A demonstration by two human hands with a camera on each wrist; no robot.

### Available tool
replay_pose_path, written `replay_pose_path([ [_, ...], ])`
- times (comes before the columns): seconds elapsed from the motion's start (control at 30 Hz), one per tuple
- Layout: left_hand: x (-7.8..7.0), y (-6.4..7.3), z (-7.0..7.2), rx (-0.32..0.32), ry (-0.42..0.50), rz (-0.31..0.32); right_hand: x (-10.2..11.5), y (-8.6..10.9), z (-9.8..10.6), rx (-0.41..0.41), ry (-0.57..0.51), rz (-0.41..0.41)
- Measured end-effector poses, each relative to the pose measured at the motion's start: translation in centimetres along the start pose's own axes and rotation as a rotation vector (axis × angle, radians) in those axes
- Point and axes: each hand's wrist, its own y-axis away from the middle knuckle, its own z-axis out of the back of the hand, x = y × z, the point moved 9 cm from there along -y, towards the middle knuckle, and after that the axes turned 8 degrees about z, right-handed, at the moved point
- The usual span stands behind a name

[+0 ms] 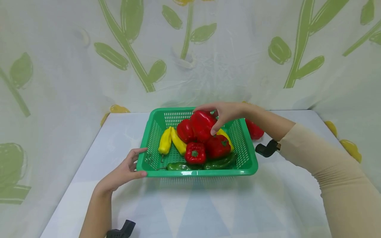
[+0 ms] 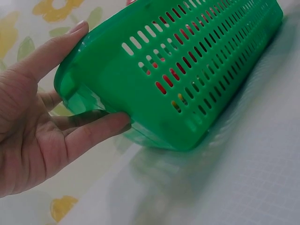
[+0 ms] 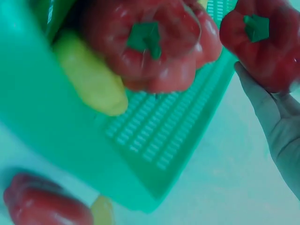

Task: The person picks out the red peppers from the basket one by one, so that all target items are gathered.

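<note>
My left hand [image 1: 123, 172] grips the left end of the green plastic basket [image 1: 196, 173]; in the left wrist view the thumb [image 2: 61, 49] lies on the rim and the fingers [image 2: 98, 131] are against the side. Over the back of the basket, my right hand [image 1: 227, 114] holds a large red bell pepper [image 1: 202, 125] between thumb and fingers. Beneath it sit several red bell peppers [image 1: 195, 153]. Yellow long peppers [image 1: 165, 142] lie at the left and right inside, and green long peppers [image 1: 220, 163] lie along the front wall.
Another red bell pepper [image 1: 254, 129] lies on the white table [image 1: 285, 188] outside the basket, just right of it and partly behind the right forearm. A white curtain [image 1: 226, 59] with green leaf prints hangs behind the table.
</note>
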Motion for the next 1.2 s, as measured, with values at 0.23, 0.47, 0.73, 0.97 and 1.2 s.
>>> replay_pose_path([
  [0.23, 0.0, -0.1, 0.1, -0.003, -0.005, -0.003, -0.9, 2.6, 1.8, -0.054, 0.031, -0.048],
  [0.47, -0.1, -0.1, 0.0, 0.004, 0.008, -0.012, -2.4, 5.4, 3.6, -0.114, 0.037, -0.104],
  [0.73, 0.1, 0.1, 0.0, 0.002, 0.012, -0.006, -3.4, 8.2, 5.0, -0.184, 0.018, -0.098],
  [0.97, 0.1, 0.0, 0.0, 0.006, 0.017, -0.016, -4.1, 10.8, 6.3, -0.250, 0.055, -0.110],
  [1.2, 0.0, 0.2, -0.1, 0.008, 0.012, -0.018, -5.4, 13.6, 7.8, -0.347, 0.110, -0.136],
])
